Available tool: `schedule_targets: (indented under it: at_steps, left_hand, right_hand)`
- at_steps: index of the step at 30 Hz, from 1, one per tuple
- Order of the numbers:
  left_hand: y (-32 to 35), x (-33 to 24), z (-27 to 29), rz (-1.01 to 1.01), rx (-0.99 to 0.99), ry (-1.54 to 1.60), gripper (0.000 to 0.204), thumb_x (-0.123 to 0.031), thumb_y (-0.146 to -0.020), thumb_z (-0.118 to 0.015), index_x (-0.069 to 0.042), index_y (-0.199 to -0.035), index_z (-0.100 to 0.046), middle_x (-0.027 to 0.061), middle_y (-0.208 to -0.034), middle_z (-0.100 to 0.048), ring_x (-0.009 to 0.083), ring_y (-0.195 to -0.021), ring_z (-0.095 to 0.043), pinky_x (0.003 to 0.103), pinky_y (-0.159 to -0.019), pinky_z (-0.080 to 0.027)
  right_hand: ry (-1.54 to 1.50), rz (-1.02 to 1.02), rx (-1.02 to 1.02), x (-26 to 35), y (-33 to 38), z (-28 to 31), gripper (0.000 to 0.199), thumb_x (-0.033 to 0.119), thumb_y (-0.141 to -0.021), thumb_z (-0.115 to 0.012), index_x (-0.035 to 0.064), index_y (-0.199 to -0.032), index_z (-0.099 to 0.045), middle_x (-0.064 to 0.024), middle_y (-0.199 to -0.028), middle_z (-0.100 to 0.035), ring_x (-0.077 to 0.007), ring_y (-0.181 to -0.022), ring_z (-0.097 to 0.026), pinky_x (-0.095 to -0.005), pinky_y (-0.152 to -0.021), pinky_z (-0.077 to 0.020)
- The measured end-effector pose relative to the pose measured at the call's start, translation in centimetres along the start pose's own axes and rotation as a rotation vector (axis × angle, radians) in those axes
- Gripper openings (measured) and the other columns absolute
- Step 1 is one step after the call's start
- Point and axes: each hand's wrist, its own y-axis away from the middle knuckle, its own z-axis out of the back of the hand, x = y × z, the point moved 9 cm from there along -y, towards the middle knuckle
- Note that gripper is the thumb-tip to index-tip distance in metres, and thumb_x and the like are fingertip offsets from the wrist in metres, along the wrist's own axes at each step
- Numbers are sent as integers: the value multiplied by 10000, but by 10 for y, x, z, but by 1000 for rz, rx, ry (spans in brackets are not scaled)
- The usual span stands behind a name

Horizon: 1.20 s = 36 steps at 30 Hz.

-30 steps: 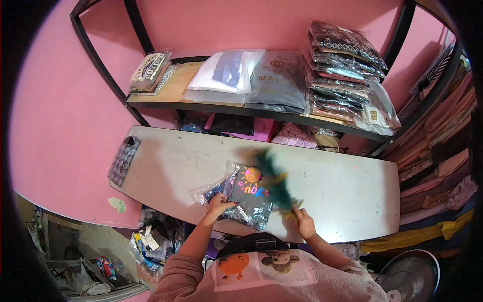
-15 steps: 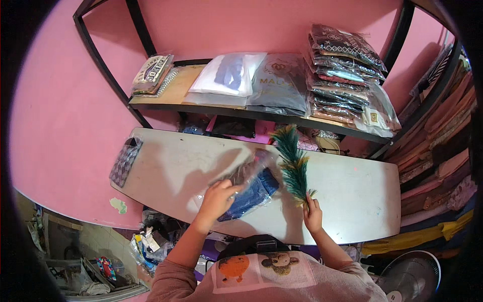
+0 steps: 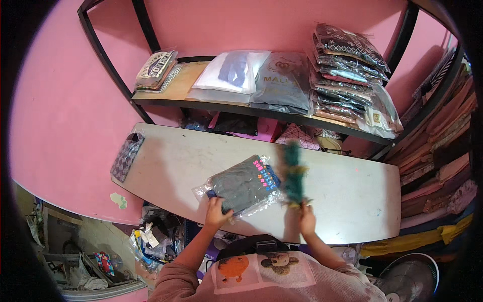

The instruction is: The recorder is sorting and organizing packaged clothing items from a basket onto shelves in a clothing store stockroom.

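Observation:
A dark grey folded garment (image 3: 236, 186) in a clear plastic bag, with bright coloured lettering along one edge, lies on the pale table. Blue fabric (image 3: 272, 176) peeks out from under its right edge. My left hand (image 3: 217, 212) grips the bag's near left corner, thumb on top. In my right hand (image 3: 307, 221) is a feather duster (image 3: 295, 173) with green and yellowish feathers, fingers closed around its lower end. The duster stands just right of the bagged garment and is smeared by motion.
A patterned packet (image 3: 128, 157) lies at the left end of the table (image 3: 347, 201). Behind, a black-framed shelf (image 3: 211, 104) bears bagged clothes, with a tall stack (image 3: 347, 75) at its right. Clothes (image 3: 443, 166) hang on the right, above a fan (image 3: 410, 279).
The grey bagged garment, blurred and tilted before, now lies flat over the blue one. My left hand has moved lower. The duster has shifted slightly down.

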Motion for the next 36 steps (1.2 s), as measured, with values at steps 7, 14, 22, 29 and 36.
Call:
schedule_targets:
  at_steps: [7,14,22,29,36]
  left_hand:
    - [-2,117,-70,548,18,775,480,-196,-735,-676,23,-1109,-468,100,-971,-571,203,-910,-554,351,-733,-475]
    - [-56,29,62,374,-87,956,271,-33,-720,-583,-41,-988,-544,28,-830,-570,130,-751,-543,285,-631,-438]
    - [-73,-45,210,202,-345,-237,364,-61,-621,-660,-33,-975,-582,115,-799,-586,270,-704,-591,361,-617,-460]
    - [-75,-26,62,-89,5,-316,632,-239,-661,-742,0,-1194,-502,202,-1182,-514,347,-1126,-475,394,-939,-397]
    - [-85,-118,58,-206,198,367,781,-311,-668,-758,5,-1289,-405,207,-1225,-480,336,-1173,-449,391,-987,-356]
  right_hand:
    - [506,13,-349,3,-24,66,445,159,-789,-559,93,-1223,-488,-195,-1059,-528,-367,-839,-544,-477,-734,-445]
    - [-345,2,-54,12,-89,-57,239,141,-808,-604,0,-1000,-586,-112,-692,-589,-255,-665,-597,-350,-622,-477]
    - [-937,-564,326,3,-125,-113,82,45,-774,-555,10,-831,-602,-55,-611,-564,-148,-461,-522,-282,-407,-420]
    - [-1121,-290,360,73,-120,-34,57,26,-777,-553,68,-816,-548,-13,-688,-544,-109,-612,-518,-238,-532,-406]
    - [-1240,-43,266,171,-119,85,75,47,-808,-509,81,-875,-517,-8,-852,-513,-117,-769,-529,-298,-620,-508]
